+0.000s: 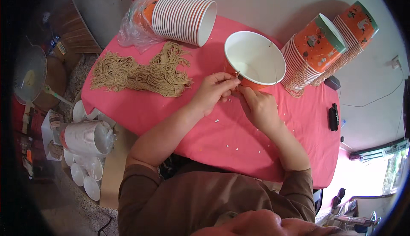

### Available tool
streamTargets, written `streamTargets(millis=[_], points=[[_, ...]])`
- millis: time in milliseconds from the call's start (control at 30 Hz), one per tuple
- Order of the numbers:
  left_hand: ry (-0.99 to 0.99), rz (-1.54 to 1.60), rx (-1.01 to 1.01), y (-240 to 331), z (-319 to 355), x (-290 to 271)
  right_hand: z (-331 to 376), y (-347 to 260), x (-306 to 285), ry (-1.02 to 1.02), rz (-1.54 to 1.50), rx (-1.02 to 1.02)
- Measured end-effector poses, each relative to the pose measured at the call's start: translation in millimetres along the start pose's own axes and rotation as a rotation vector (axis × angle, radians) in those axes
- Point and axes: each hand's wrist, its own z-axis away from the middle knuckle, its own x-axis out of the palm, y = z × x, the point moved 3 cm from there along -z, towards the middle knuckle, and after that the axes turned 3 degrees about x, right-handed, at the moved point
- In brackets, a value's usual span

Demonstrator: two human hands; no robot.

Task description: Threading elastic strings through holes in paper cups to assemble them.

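A large paper bucket (255,56), white inside and orange outside, stands on the table with its mouth tilted toward me. At its near rim my left hand (215,91) pinches a short end of tan cord (238,73) between thumb and forefinger. My right hand (259,106) is closed beside it, fingertips meeting the left ones at the cord; my fingers partly hide it. A thin strand shows at the bucket's right side, and a small spot marks the far rim. To the left lies a heap of cut tan cords (141,71).
The pink-covered table (205,129) bears scattered small white bits. Nested buckets (181,18) lie at the back left beside a plastic bag (139,22). Stacked buckets with cord handles (318,44) lean at the right near a black object (333,117). More wrapped buckets (83,138) are at lower left.
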Motion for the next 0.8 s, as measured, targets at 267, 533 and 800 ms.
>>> streamTargets(millis=[267,533,800], points=[[-0.002,-0.024,0.032,-5,2,0,-1,1,4,0.087,-0.014,-0.074],[0.075,-0.079,0.161,7,-4,1,-2,-11,3,-0.004,0.119,-0.199],[0.096,-0.226,0.255,26,-15,1,2,-15,2,-0.052,0.352,-0.353]])
